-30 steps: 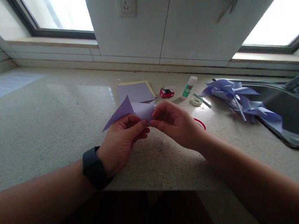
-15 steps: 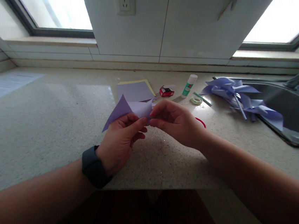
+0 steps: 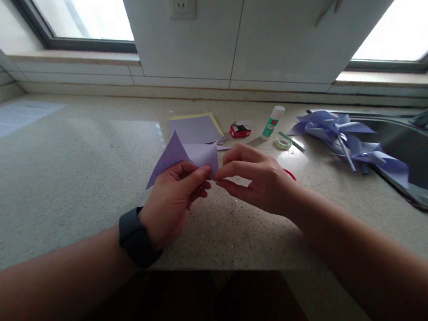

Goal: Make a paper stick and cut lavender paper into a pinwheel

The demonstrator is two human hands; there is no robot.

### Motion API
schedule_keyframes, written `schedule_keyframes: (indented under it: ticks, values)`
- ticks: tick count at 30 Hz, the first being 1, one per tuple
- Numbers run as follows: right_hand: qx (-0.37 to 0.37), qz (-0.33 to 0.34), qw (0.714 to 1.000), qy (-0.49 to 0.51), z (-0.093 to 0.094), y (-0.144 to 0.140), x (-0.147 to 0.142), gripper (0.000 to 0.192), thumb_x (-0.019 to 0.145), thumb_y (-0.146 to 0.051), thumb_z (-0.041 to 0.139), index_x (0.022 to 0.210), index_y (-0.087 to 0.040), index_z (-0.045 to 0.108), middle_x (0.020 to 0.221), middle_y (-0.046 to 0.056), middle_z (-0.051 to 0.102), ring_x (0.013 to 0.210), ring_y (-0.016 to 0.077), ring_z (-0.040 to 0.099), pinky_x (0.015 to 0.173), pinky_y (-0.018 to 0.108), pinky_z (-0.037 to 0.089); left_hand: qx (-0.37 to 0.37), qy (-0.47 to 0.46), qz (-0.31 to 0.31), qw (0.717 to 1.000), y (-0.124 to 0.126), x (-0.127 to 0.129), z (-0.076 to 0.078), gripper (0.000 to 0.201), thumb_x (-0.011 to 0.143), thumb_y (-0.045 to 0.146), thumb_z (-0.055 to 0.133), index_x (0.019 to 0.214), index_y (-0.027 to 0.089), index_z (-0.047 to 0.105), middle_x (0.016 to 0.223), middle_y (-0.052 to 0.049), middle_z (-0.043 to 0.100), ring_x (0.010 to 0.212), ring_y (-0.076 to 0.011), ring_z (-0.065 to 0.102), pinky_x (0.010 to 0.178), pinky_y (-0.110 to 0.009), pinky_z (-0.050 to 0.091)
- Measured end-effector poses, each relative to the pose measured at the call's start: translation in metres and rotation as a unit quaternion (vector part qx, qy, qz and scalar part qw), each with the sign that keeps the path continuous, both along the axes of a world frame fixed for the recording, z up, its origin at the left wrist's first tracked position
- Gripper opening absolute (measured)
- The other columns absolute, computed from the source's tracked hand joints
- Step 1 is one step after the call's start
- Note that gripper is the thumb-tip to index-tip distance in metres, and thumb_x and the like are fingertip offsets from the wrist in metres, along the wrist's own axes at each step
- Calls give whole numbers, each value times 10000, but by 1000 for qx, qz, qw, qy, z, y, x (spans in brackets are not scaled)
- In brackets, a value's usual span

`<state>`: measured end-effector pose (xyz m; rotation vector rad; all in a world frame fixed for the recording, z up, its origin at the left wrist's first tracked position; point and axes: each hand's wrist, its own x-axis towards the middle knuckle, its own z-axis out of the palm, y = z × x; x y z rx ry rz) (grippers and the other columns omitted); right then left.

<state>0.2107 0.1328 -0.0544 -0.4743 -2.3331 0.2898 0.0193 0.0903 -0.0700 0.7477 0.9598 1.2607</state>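
A sheet of purple paper (image 3: 202, 154), bent with one pointed corner standing up, is held above the counter between the thumb and fingers of my left hand (image 3: 175, 194). My right hand (image 3: 259, 176) is closed in a pinch at the paper's lower right corner, thumb and index fingertip together there. Whether something small also sits between those fingertips is too fine to see. A dark watch (image 3: 138, 238) is on my left wrist. Partly hidden behind my right hand, a red curved thing (image 3: 290, 174) lies on the counter.
Behind my hands lie a stack of purple and yellow paper (image 3: 194, 129), a small red box (image 3: 240, 129), a glue stick (image 3: 273, 123), a tape roll (image 3: 283, 143) and a green stick (image 3: 291, 141). Purple pinwheels (image 3: 342, 130) rest by the sink (image 3: 417, 153). A printed sheet (image 3: 9, 119) lies far left.
My right fingertips have moved slightly down to the paper's lower corner, and the index finger has straightened, showing more of the paper's right edge. My left hand keeps its hold.
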Motion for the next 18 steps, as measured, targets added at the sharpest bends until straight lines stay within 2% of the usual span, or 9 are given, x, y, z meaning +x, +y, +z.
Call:
schedule_keyframes:
  ticks: [5, 8, 11, 18]
  values:
    - [53, -8, 997, -50, 0, 0, 4, 68, 957, -184, 604, 977, -221, 658, 954, 47, 578, 818, 156, 572, 723, 313, 494, 4, -3, -3, 1000, 0, 0, 1, 278, 712, 263, 865, 735, 156, 610, 629, 31, 637, 600, -79, 583, 575, -185, 427]
    - [61, -15, 996, -65, -1, 1, 5, 70, 962, -193, 598, 979, -226, 657, 952, 52, 591, 811, 164, 565, 720, 324, 486, 3, 0, -6, 1000, 0, 0, 0, 269, 723, 266, 860, 734, 157, 614, 630, 27, 644, 599, -79, 583, 574, -185, 428]
    - [46, -14, 997, -59, -1, 1, 3, 63, 964, -190, 594, 982, -223, 644, 960, 55, 593, 826, 168, 566, 735, 331, 488, 5, 3, -5, 1000, 0, -1, -1, 273, 724, 269, 864, 741, 161, 614, 649, 31, 639, 616, -82, 592, 577, -186, 434]
    - [-44, 8, 999, -10, -3, -1, -3, 79, 957, -149, 574, 990, -216, 598, 970, 50, 599, 867, 170, 571, 767, 332, 499, 25, 28, -5, 999, -1, -1, -1, 297, 701, 274, 883, 736, 170, 608, 684, 25, 645, 613, -83, 566, 567, -191, 426]
